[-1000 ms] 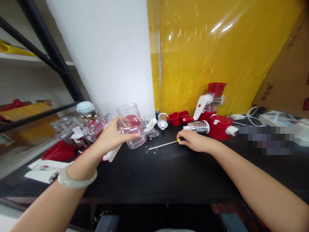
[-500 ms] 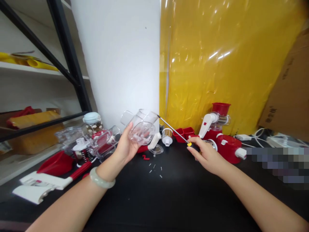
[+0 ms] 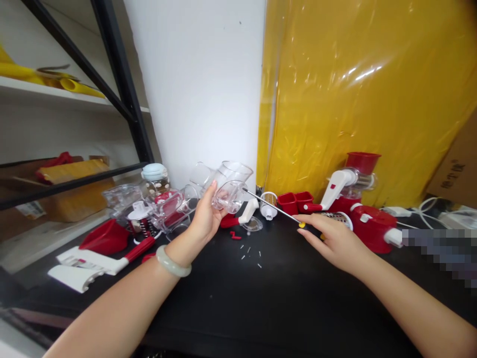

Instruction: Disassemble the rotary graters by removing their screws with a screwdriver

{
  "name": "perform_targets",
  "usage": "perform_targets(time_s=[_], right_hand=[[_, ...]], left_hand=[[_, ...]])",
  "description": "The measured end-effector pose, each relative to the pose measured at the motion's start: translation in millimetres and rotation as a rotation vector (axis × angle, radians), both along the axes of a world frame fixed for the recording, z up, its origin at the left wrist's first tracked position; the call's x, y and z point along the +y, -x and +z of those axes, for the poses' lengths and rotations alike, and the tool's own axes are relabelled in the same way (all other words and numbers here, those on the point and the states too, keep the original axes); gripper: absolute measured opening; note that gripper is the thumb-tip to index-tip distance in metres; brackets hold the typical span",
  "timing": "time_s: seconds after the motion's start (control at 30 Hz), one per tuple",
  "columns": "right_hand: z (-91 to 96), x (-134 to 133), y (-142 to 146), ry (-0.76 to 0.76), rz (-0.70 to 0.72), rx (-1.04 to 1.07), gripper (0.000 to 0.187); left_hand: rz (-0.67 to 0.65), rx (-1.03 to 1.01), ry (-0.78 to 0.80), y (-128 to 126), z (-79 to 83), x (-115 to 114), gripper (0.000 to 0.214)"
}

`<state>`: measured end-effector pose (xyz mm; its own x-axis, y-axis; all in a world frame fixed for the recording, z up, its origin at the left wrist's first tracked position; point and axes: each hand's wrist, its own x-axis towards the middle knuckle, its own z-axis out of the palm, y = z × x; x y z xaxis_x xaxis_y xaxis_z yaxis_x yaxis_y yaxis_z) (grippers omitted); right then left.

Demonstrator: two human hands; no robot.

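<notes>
My left hand (image 3: 206, 214) is closed around a clear plastic grater housing (image 3: 233, 174), held tilted above the table with its round opening turned to the right. In my right hand (image 3: 331, 241) is a long screwdriver (image 3: 274, 206), gripped between thumb and fingers, a bit of yellow showing at its handle. The dark tip of its shaft lies at the right edge of the housing; whether it touches I cannot tell. Under and behind the housing are a white and red crank handle (image 3: 244, 215) and a clear round disc (image 3: 253, 224). Several small screws or pins (image 3: 249, 250) lie on the black tabletop.
A grater drum (image 3: 269, 205) and red trays (image 3: 295, 201) stand at the back. To the right is an assembled red and white grater (image 3: 359, 181) beside a red base (image 3: 374, 223). Clear parts, a red hopper (image 3: 104, 236) and white pieces (image 3: 89, 266) crowd the left. A small red piece (image 3: 234, 235) lies mid-table.
The view has shifted left, so everything appears farther right. The housing has turned slightly in my left hand, and the screwdriver tip now sits lower on it, near its round opening.
</notes>
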<state>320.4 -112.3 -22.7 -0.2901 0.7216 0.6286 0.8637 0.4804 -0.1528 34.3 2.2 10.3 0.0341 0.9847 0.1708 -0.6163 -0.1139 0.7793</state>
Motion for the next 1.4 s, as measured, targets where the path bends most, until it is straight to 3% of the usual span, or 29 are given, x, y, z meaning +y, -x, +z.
perform_targets(time_s=[0.3, 1.07, 1.4], right_hand=[[0.1, -0.4, -0.3, 0.022, 0.009, 0.005, 0.030], [1.2, 0.0, 1.7, 0.131, 0.039, 0.044, 0.035], [-1.8, 2.2, -0.2, 0.051, 0.054, 0.035, 0.032]], left_hand=[[0.014, 0.057, -0.042, 0.2, -2.8, 2.0, 0.046], [0.079, 0.052, -0.153, 0.4, -1.7, 1.5, 0.040], [0.084, 0.067, -0.189, -0.7, 1.5, -3.2, 0.045]])
